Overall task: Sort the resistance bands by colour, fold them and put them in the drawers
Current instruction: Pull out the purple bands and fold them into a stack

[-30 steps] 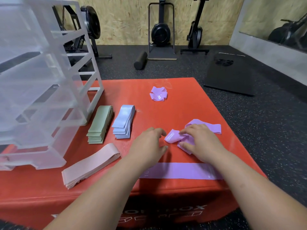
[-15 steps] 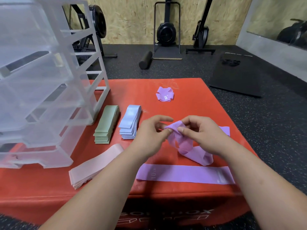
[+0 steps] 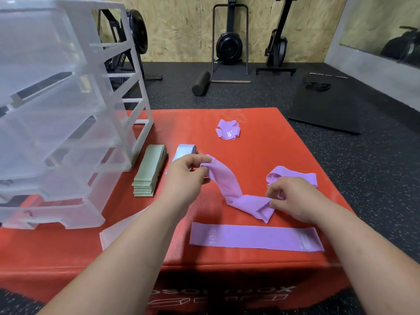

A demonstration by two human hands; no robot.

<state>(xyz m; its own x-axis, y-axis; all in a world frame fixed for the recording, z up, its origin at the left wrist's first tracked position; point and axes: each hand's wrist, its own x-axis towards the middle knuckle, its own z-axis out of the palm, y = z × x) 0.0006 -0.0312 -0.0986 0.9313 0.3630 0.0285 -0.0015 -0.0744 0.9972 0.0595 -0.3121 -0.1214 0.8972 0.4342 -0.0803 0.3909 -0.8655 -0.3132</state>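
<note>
A twisted purple band (image 3: 229, 186) stretches between my hands over the red box (image 3: 261, 151). My left hand (image 3: 185, 176) pinches its upper end; my right hand (image 3: 293, 198) pinches its lower end against the box top. A flat purple band (image 3: 254, 238) lies near the front edge. Another purple band (image 3: 293, 173) lies loose behind my right hand, and a crumpled purple one (image 3: 227, 132) sits further back. The green stack (image 3: 148, 172), the blue stack (image 3: 185, 150) and the pink stack (image 3: 118, 233) lie left, partly hidden by my left arm. The clear drawer unit (image 3: 63, 114) stands far left.
The red box ends just beyond the flat purple band in front and drops to dark rubber floor on the right. A black mat (image 3: 327, 108), a foam roller (image 3: 201, 83) and exercise machines (image 3: 229, 44) stand on the floor behind.
My hands have drawn apart, stretching the purple band out: the left hand went up and left, the right hand down and right onto the box top.
</note>
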